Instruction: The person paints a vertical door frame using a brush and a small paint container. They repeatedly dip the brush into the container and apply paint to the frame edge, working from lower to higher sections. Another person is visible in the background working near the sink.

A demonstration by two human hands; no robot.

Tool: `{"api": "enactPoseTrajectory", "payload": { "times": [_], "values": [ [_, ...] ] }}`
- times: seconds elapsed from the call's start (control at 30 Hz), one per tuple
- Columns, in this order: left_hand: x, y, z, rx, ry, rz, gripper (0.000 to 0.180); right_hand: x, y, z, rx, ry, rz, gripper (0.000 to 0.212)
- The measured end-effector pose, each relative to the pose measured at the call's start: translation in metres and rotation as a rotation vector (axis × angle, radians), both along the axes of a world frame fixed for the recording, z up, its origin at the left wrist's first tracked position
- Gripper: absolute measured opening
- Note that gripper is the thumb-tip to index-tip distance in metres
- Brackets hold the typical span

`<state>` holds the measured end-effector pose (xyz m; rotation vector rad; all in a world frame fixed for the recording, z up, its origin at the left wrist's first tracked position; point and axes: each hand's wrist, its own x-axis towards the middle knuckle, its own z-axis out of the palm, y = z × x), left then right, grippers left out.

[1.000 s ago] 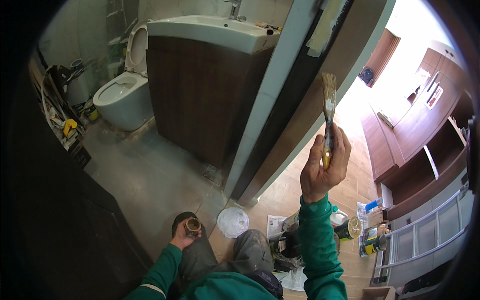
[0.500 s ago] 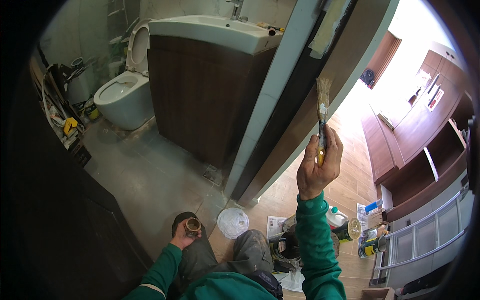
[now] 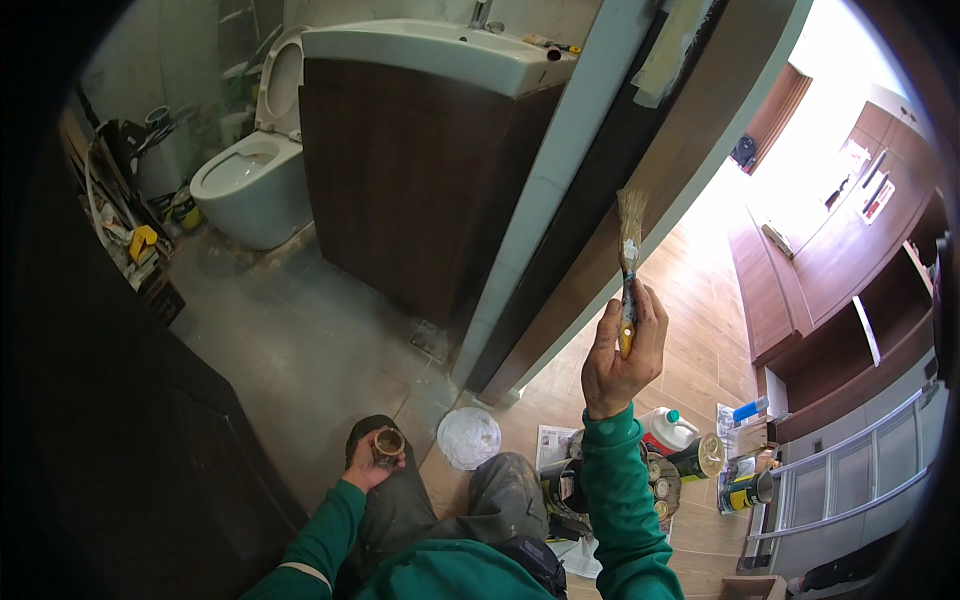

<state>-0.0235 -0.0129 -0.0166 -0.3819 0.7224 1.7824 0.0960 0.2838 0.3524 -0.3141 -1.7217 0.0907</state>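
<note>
My right hand (image 3: 627,357) is raised in front of the door frame (image 3: 606,243), its fingers closed round the handle of a paintbrush (image 3: 630,240). The brush points upward, with white paint smears near its ferrule and its bristle tips against the brown face of the frame. Low over my knee, my left hand (image 3: 372,463) is wrapped round a small open jar (image 3: 388,443) with a brown inside. Above the brush, a strip of pale tape (image 3: 672,55) clings to the dark part of the frame.
A white round bundle (image 3: 469,438) lies on the floor by my knees. Paint cans (image 3: 700,457), a white jug (image 3: 668,430) and newspaper stand beside my right arm. A ladder (image 3: 850,465) lies at the right. Behind are a toilet (image 3: 255,190) and a sink cabinet (image 3: 420,170).
My right hand and the paintbrush have moved down along the door frame and slightly left. The left hand keeps hold of the jar, almost unmoved.
</note>
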Motion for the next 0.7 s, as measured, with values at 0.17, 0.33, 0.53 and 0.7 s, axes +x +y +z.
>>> {"api": "enactPoseTrajectory", "payload": {
  "times": [0.17,0.33,0.53,0.7],
  "values": [
    [0.001,-0.001,-0.005,0.044,0.016,0.024,0.036,0.002,-0.001,-0.015,-0.03,-0.02,0.001,0.03],
    [0.001,-0.001,-0.006,0.032,-0.007,0.032,0.037,0.003,-0.003,-0.029,-0.057,-0.035,-0.001,0.031],
    [0.0,-0.001,-0.008,0.029,-0.02,0.028,0.038,0.005,-0.003,-0.045,-0.079,-0.055,0.007,0.031],
    [-0.001,0.0,-0.011,0.041,-0.013,0.014,0.038,0.007,-0.005,-0.057,-0.112,-0.084,0.007,0.032]
  ]
}}
